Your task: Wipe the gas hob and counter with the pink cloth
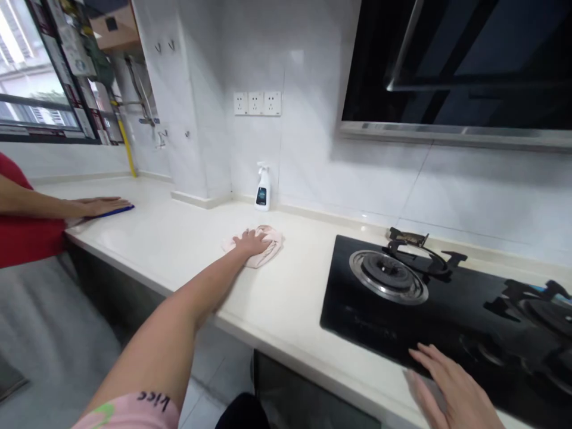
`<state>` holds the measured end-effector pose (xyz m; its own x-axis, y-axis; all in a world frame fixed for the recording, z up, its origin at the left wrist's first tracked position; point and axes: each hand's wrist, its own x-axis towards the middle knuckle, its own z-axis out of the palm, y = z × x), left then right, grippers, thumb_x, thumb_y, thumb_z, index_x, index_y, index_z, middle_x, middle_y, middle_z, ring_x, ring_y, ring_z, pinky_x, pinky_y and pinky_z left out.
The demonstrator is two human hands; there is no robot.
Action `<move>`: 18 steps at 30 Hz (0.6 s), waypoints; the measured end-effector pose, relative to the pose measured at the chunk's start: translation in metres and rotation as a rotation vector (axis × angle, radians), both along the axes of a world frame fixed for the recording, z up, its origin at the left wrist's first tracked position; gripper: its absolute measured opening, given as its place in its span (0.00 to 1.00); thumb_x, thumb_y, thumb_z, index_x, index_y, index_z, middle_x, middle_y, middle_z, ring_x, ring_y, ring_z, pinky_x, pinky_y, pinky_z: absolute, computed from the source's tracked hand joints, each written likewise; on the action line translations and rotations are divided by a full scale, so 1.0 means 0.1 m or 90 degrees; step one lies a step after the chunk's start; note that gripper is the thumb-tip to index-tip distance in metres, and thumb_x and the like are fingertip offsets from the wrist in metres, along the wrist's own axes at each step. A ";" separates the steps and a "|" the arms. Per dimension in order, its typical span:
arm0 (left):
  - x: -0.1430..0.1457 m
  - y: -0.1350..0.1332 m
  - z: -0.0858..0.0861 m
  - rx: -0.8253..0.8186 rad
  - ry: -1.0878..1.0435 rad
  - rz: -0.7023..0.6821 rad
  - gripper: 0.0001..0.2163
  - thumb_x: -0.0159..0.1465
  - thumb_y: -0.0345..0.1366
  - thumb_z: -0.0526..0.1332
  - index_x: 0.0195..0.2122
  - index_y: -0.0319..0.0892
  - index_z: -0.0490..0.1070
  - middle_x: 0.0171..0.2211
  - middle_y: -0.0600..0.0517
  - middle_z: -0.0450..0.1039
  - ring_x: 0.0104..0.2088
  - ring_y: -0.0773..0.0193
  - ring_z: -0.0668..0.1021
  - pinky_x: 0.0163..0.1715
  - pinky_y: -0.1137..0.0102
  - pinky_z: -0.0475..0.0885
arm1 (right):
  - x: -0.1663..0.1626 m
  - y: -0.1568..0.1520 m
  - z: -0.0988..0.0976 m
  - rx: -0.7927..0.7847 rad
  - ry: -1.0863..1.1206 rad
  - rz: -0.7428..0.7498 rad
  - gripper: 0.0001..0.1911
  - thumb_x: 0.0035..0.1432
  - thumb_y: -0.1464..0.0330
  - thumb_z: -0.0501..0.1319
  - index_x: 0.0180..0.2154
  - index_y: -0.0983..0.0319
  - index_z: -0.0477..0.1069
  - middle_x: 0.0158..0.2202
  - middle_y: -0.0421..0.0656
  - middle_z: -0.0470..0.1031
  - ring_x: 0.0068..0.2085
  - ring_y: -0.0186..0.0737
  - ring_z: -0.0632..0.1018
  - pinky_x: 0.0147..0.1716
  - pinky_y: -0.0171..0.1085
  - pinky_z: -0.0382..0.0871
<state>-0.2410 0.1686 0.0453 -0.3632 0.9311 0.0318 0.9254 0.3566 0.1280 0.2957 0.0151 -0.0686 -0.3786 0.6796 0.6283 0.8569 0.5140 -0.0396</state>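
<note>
My left hand (251, 243) presses on a crumpled pale pink cloth (268, 253) on the white counter, its fingers bent into the folds. Behind the cloth, a white spray bottle (263, 189) with a dark label stands upright by the wall. At the lower right, my right hand (451, 387) holds nothing, with fingers stretched out and thumb apart. It is at the front edge of the black gas hob (357, 316); whether it touches the glass or counter I cannot tell.
A co-worker in red at the left has a hand (100, 205) on a blue cloth (116, 211) on the counter (156, 238). Loose pan supports (420, 256) lie on the hob's rear. A dark range hood (460, 71) juts out above. A wall column (192, 107) stands behind the counter.
</note>
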 end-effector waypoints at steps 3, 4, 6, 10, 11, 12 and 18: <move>0.20 -0.12 -0.04 -0.001 0.007 -0.031 0.35 0.68 0.64 0.43 0.72 0.58 0.57 0.76 0.43 0.49 0.73 0.32 0.49 0.63 0.29 0.46 | -0.06 -0.04 0.05 -0.008 0.016 -0.012 0.25 0.68 0.50 0.51 0.55 0.55 0.75 0.59 0.47 0.76 0.60 0.59 0.76 0.55 0.61 0.72; 0.31 -0.17 -0.04 -0.004 0.007 -0.050 0.34 0.68 0.63 0.43 0.72 0.57 0.58 0.76 0.42 0.49 0.73 0.31 0.50 0.63 0.29 0.47 | -0.06 -0.04 0.05 -0.012 0.015 -0.011 0.25 0.68 0.50 0.51 0.55 0.55 0.75 0.59 0.47 0.76 0.59 0.58 0.76 0.55 0.60 0.72; 0.56 -0.27 -0.06 -0.011 0.006 -0.102 0.33 0.69 0.62 0.45 0.71 0.57 0.60 0.75 0.43 0.50 0.73 0.32 0.51 0.63 0.29 0.47 | -0.05 -0.04 0.05 -0.011 0.015 -0.005 0.25 0.67 0.50 0.52 0.54 0.55 0.75 0.58 0.47 0.77 0.58 0.57 0.77 0.54 0.59 0.73; 1.10 -0.60 -0.09 -0.016 0.006 -0.237 0.30 0.69 0.61 0.46 0.70 0.63 0.61 0.76 0.49 0.49 0.74 0.37 0.49 0.65 0.31 0.47 | -0.04 -0.03 0.04 -0.038 0.022 0.008 0.26 0.67 0.51 0.51 0.55 0.57 0.74 0.59 0.50 0.75 0.60 0.57 0.75 0.59 0.59 0.69; 1.22 -0.70 -0.09 -0.019 0.004 -0.271 0.30 0.69 0.62 0.46 0.70 0.64 0.61 0.76 0.51 0.48 0.75 0.39 0.49 0.66 0.32 0.46 | -0.04 -0.04 0.05 -0.049 0.027 0.010 0.26 0.67 0.50 0.51 0.56 0.58 0.73 0.60 0.51 0.75 0.61 0.57 0.74 0.61 0.59 0.67; 1.32 -0.80 -0.10 -0.025 0.001 -0.302 0.30 0.69 0.62 0.46 0.70 0.65 0.60 0.77 0.52 0.46 0.75 0.41 0.48 0.67 0.34 0.45 | -0.04 -0.05 0.06 -0.058 0.033 0.010 0.27 0.68 0.50 0.51 0.56 0.58 0.73 0.60 0.51 0.74 0.62 0.57 0.73 0.62 0.59 0.66; 1.36 -1.49 -0.06 -0.062 -0.036 -0.457 0.32 0.69 0.63 0.46 0.71 0.61 0.59 0.77 0.51 0.43 0.76 0.40 0.45 0.68 0.34 0.41 | -0.03 0.00 0.07 -0.089 0.048 0.020 0.28 0.68 0.50 0.49 0.56 0.60 0.72 0.60 0.52 0.74 0.62 0.56 0.73 0.64 0.60 0.64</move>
